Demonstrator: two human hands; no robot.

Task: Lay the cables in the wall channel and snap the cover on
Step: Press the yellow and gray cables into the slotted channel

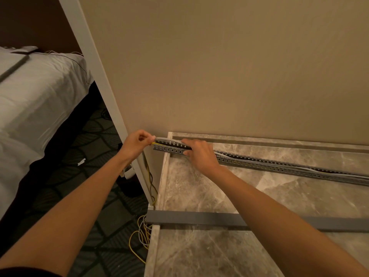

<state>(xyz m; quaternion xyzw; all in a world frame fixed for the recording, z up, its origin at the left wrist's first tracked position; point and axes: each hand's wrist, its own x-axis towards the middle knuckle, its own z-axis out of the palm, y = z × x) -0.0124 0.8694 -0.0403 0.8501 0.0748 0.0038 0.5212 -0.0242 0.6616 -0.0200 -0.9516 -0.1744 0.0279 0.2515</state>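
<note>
A grey slotted cable channel lies along the back of a marble counter, against the beige wall. Grey and yellow cables run inside it and leave at its left end. My left hand pinches the cables just past that end. My right hand rests on the channel near the left end, with its fingers pressing over the open top. The flat grey cover strip lies across the counter nearer to me, apart from the channel.
Loose yellow and grey cables hang off the counter's left edge and coil on the dark patterned carpet. A bed with white sheets stands at the left. A white door frame borders the wall.
</note>
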